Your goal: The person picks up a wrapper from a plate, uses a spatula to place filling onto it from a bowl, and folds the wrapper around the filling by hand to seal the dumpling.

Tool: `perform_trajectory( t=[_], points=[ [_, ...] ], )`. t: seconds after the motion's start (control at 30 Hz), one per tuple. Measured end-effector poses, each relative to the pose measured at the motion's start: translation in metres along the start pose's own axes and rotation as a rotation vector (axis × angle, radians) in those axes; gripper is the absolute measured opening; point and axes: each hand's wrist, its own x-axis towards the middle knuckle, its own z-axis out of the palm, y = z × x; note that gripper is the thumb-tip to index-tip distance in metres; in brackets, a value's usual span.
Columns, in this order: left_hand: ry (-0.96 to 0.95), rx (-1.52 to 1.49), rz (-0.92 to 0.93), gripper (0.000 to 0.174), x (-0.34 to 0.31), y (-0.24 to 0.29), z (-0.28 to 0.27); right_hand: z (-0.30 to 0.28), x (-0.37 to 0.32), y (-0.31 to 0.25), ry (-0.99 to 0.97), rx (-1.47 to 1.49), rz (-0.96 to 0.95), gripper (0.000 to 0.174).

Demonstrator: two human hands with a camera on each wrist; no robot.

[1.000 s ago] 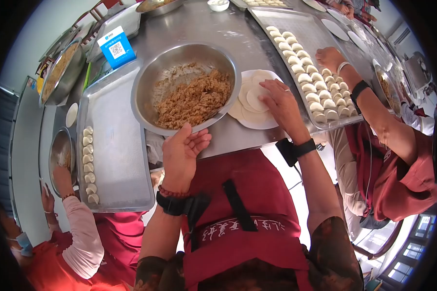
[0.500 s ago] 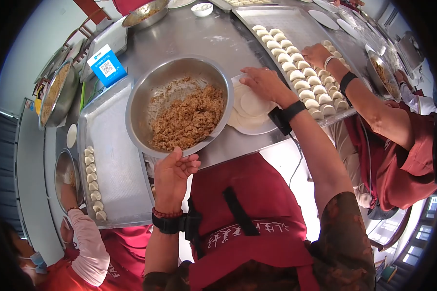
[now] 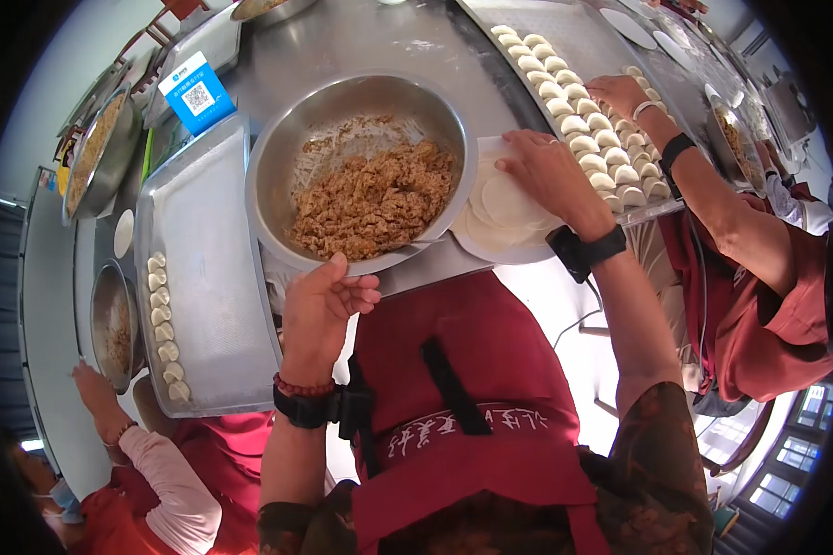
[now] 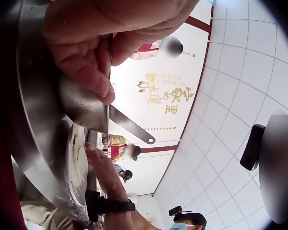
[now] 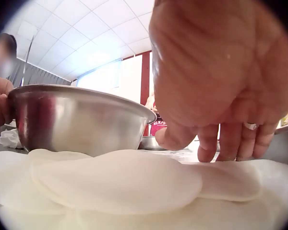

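Note:
A steel bowl (image 3: 278,217) of brown minced filling (image 3: 379,203) stands at the near edge of the table. My left hand (image 3: 319,310) grips its near rim, thumb on top and fingers curled below. Near that hand a metal handle (image 4: 134,125) with a hole in its end sticks out past the rim; its other end is hidden. Right of the bowl, round dough wrappers (image 3: 509,199) lie overlapping on a white plate (image 3: 504,252). My right hand (image 3: 555,176) reaches over their far side, fingers extended and fingertips down at the wrappers (image 5: 120,182).
On the left, a metal tray (image 3: 215,277) carries a row of dumplings (image 3: 162,314). A blue QR-code sign (image 3: 194,92) stands behind it. To the right, another person's hand (image 3: 620,97) is over a tray of dumplings (image 3: 565,106). A person in red sits at lower left.
My left hand stays on the bowl's rim, and the metal handle now shows at its near right side. My right hand stays over the wrappers. The person at left has drawn a hand out of the small bowl.

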Motion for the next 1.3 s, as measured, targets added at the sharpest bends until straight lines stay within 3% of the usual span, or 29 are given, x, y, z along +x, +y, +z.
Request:
perform_trajectory(
  t=[0.1,0.2,0.43,0.7,0.8,0.9,1.03,1.2,1.3],
  points=[
    [-0.037,0.003,-0.001,0.024,0.005,0.002,-0.011,0.002,-0.009,0.0,0.019,0.278,-0.148,0.03],
    [-0.061,-0.003,-0.019,0.024,0.008,0.003,-0.017,0.005,-0.014,0.002,-0.059,0.301,-0.226,0.029],
    [-0.085,-0.028,-0.009,0.026,0.006,0.001,-0.013,0.015,-0.012,0.006,-0.021,0.325,-0.25,0.016],
    [-0.284,-0.095,-0.091,0.036,-0.019,-0.035,-0.005,0.006,-0.013,-0.006,0.008,0.394,-0.256,0.008],
    [-0.346,-0.07,-0.14,0.037,-0.021,-0.051,0.001,-0.011,-0.025,-0.021,0.002,0.28,-0.151,0.007],
    [-0.378,0.008,-0.124,0.037,-0.024,-0.059,0.02,-0.014,-0.035,-0.023,0.234,0.159,-0.369,0.009],
    [-0.398,0.009,-0.149,0.044,-0.022,-0.067,0.033,-0.037,-0.065,-0.054,0.17,0.225,-0.271,0.008],
    [-0.486,-0.304,-0.276,0.057,-0.017,-0.081,0.042,-0.029,-0.103,-0.093,0.09,0.662,-0.085,0.01],
    [-0.583,-0.486,-0.279,0.061,-0.024,-0.078,0.045,-0.023,-0.109,-0.124,-0.026,0.712,0.0,0.011]
  ],
)
